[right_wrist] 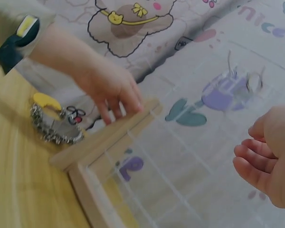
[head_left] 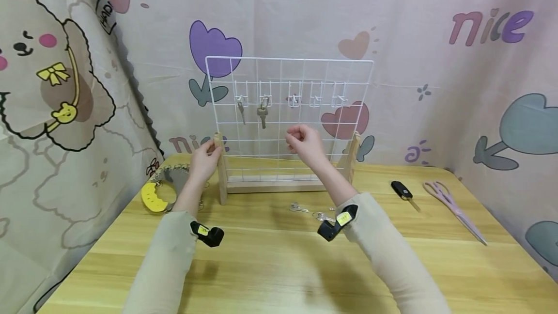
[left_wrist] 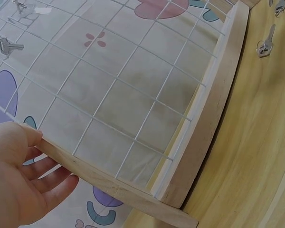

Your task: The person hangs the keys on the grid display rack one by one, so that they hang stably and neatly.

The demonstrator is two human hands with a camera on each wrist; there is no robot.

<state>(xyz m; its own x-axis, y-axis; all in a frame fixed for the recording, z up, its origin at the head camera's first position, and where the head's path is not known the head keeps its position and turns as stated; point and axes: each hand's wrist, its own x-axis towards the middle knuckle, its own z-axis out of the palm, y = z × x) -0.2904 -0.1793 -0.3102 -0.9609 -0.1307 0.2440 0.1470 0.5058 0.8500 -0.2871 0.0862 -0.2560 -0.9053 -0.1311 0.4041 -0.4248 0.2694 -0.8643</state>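
A white wire grid rack stands upright in a wooden base point(head_left: 279, 187). My left hand point(head_left: 205, 161) grips the top of its left wooden post point(head_left: 222, 176), thumb on one side and fingers on the other, as the left wrist view shows. In front of the grid, below the middle hook point(head_left: 294, 101), my right hand point(head_left: 308, 145) hovers with loosely bent fingers and nothing in them. One key point(head_left: 241, 111) hangs from the leftmost hook, and another key point(head_left: 262, 112) hangs by its ring from the second hook. The hooks further right carry no keys.
Small silver keys point(head_left: 298, 207) lie on the table before the base, partly behind my right forearm. To the right are a black car key point(head_left: 401, 190) and pink scissors point(head_left: 453, 210). A yellow curved piece point(head_left: 151, 197) with a metal chain sits left of the rack.
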